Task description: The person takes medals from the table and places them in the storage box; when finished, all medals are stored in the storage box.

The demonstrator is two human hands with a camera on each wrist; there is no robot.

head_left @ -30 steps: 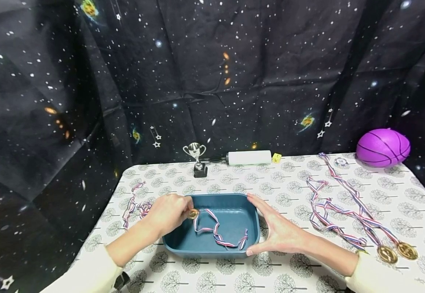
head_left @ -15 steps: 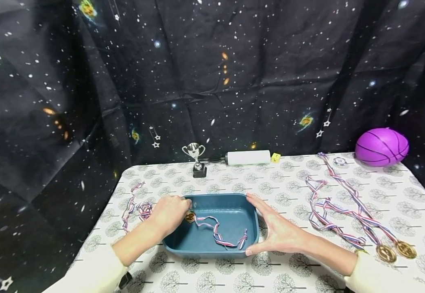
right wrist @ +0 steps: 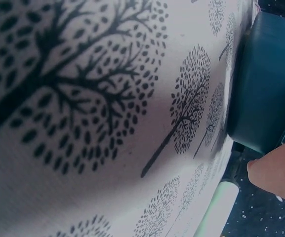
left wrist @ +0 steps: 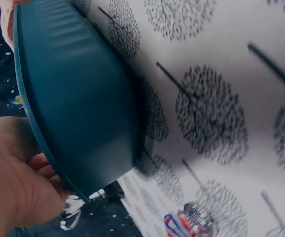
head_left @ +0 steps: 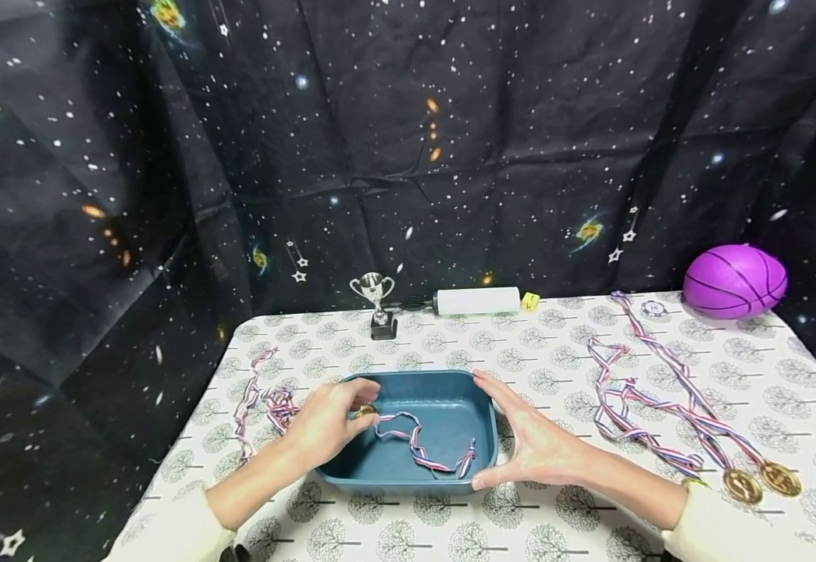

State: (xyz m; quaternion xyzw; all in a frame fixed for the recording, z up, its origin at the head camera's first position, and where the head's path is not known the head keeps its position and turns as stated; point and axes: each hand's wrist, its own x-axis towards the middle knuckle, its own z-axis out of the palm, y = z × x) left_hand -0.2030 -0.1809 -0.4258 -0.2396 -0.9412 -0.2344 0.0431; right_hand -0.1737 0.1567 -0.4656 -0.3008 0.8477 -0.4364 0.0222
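1. So, left hand (head_left: 326, 421) sits at the left rim of the teal tray (head_left: 450, 476), fingers curled, pinching a gold medal (head_left: 365, 410) just inside the tray's left wall.
2. Medal's striped ribbon (head_left: 418, 445) snakes across the tray floor toward the near right corner, all inside the tray.
3. Right hand (head_left: 537, 445) lies flat and relaxed against the tray's right outer wall, fingers straight, thumb at the near right corner; grips nothing.
4. Tray sits mid-table on the tree-print tablecloth (head_left: 590, 523), long side toward the person.
5. Left wrist view: tray's outer wall (left wrist: 78, 98) close up, palm (left wrist: 9, 173) at its rim; medal hidden there.
6. Right wrist view: mostly tablecloth (right wrist: 83, 123), tray corner (right wrist: 265, 84) top right, a fingertip (right wrist: 275, 173) beside it.
7. Loose striped ribbon (head_left: 260, 398) lies on the cloth left of the tray, just beside the left hand.
8. 2 gold medals (head_left: 762, 482) with long ribbons (head_left: 653, 406) lie on the right side, well apart from the tray.
9. Small silver trophy (head_left: 375, 304) and white cylinder (head_left: 478, 301) stand at the far edge; purple ball (head_left: 734, 281) at the far right corner.
10. Star-print dark backdrop (head_left: 408, 140) hangs behind the table.
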